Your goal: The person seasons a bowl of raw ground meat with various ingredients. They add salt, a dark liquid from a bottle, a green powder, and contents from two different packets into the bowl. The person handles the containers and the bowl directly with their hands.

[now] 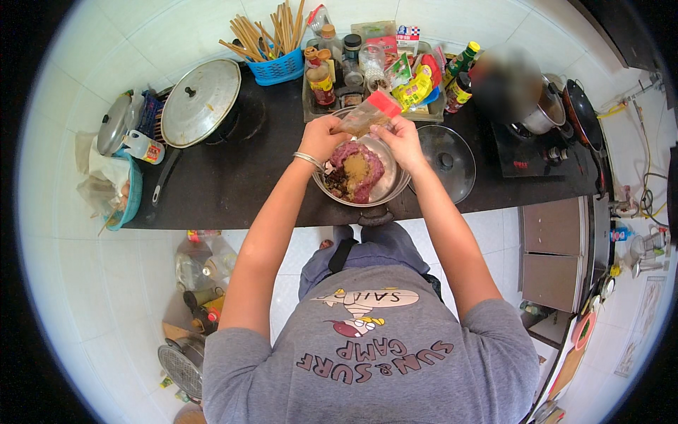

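Note:
Both hands hold a small clear plastic bag (358, 119) with a red top, some brown powder inside it. My left hand (324, 140) pinches its left side, and my right hand (399, 143) grips the right side. Below the bag stands a round metal pan (390, 185) with a dark handle toward me. In it lies raw minced meat (369, 181), topped by a mound of brown powder (358, 168) and, on the left, dark chopped bits (339, 185). A silvery bangle circles my left wrist. Just right of the pan, a glass lid (452, 167) rests on the black counter.
Behind the pan, a tray (313, 110) holds bottles, jars and packets. A blue basket (276, 68) of chopsticks stands back left, near a large lidded wok (201, 103). At right are an induction cooker (519, 164), a pot (545, 113) and a black frying pan (583, 115). A turquoise basket (131, 192) sits far left.

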{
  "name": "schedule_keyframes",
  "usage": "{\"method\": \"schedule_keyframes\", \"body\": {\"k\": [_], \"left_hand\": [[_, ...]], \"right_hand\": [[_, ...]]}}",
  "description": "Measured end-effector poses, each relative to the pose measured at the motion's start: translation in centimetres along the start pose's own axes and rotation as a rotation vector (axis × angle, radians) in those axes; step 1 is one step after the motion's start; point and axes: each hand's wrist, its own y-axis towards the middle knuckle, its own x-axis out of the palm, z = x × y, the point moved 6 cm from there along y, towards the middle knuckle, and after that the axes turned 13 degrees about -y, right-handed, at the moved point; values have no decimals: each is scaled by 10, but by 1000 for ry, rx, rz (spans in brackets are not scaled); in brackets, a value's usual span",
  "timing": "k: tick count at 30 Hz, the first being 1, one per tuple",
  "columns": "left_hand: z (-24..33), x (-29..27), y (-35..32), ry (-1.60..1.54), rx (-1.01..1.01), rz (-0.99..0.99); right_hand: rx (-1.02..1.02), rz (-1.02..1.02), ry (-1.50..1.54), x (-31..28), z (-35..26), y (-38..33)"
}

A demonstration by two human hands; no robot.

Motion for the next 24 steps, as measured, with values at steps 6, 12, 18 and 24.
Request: {"method": "schedule_keyframes", "body": {"k": [6,12,18,24], "left_hand": [[8,-4,-7,13,22,-23],[5,0,-15,-91,-9,-78],[6,10,-18,4,-102,-121],[1,12,-13,-204,-57,-36]], "right_hand": [[18,3,37,4,-9,-7],[5,28,-23,0,-1,-16],[-28,33,-25,-2,-9,-26],[1,70,44,-3,-5,-15]]}}
